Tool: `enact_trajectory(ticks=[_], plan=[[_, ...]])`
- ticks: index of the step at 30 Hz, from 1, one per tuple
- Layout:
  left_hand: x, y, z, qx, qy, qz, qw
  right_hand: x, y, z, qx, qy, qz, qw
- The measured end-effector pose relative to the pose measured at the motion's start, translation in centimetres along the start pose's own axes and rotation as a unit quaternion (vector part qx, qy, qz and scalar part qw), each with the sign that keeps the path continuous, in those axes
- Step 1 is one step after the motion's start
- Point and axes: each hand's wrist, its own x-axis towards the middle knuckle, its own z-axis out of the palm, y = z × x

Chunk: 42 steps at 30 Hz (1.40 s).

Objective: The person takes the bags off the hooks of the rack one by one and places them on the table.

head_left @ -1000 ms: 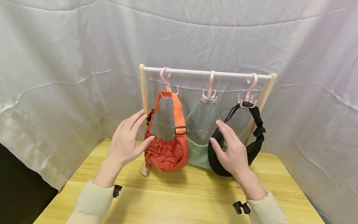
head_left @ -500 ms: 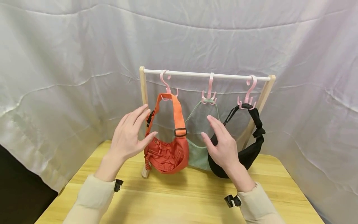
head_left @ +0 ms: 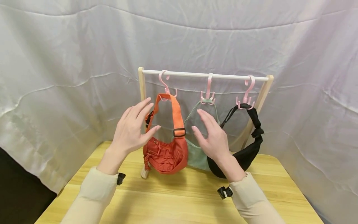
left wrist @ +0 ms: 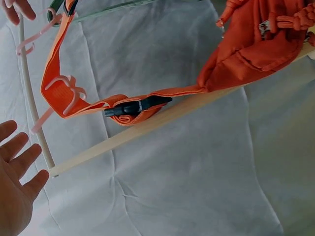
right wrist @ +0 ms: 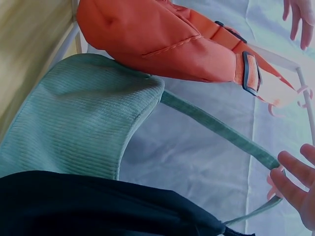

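Three shoulder bags hang from pink hooks on a small rack (head_left: 190, 74). On the left is a red bag (head_left: 167, 157) with an orange strap; in the middle, a green corduroy bag (right wrist: 88, 113) hangs partly behind it. A black bag (head_left: 249, 157) with a knotted strap is on the right. My left hand (head_left: 129, 132) is held in the air by the red bag's strap, fingers extended and thumb apart. My right hand (head_left: 213, 140) hovers before the green and black bags, fingers likewise extended and hiding part of both. Neither hand holds anything.
The rack has wooden side legs and stands on a wood-grain table (head_left: 156, 202). Pink hooks, the left (head_left: 163, 81), middle (head_left: 208, 85) and right (head_left: 250, 87), sit along its white rod. A grey curtain (head_left: 84, 46) surrounds the table behind and at the sides.
My right hand has moved left and a little up, from before the black bag towards the green one. The left hand has shifted slightly right and up. The bags hang as before.
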Motion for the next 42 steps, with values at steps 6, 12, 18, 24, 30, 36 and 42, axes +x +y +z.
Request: enact_trajectory(ticks=[6, 12, 18, 24, 30, 36, 42], plan=[[1.0, 0.1, 0.3, -0.003, -0.003, 0.008, 1.0000, 0.6, -0.3, 0.8, 0.006, 0.001, 0.000, 1.000], [2.0, 0.2, 0.6, -0.011, 0.002, 0.018, 0.9998, 1.4, -0.7, 1.6, 0.009, -0.010, 0.012, 1.000], [2.8, 0.3, 0.9, -0.010, 0.006, 0.028, 0.9996, 2.1, -0.8, 2.6, 0.002, -0.021, 0.025, 0.999], [3.3, 0.3, 1.0, -0.009, 0.008, 0.031, 0.9994, 2.7, -1.0, 3.6, 0.009, -0.034, 0.041, 0.999], [3.9, -0.1, 1.0, -0.002, 0.010, 0.030, 0.9995, 3.2, -1.1, 4.7, 0.016, -0.043, 0.065, 0.997], [5.1, -0.5, 0.8, 0.005, 0.014, 0.037, 0.9992, 3.7, -1.2, 5.5, 0.021, -0.042, 0.071, 0.996], [6.3, -1.0, 1.0, 0.002, 0.012, 0.036, 0.9993, 4.1, -1.2, 6.3, 0.026, -0.053, 0.077, 0.995]])
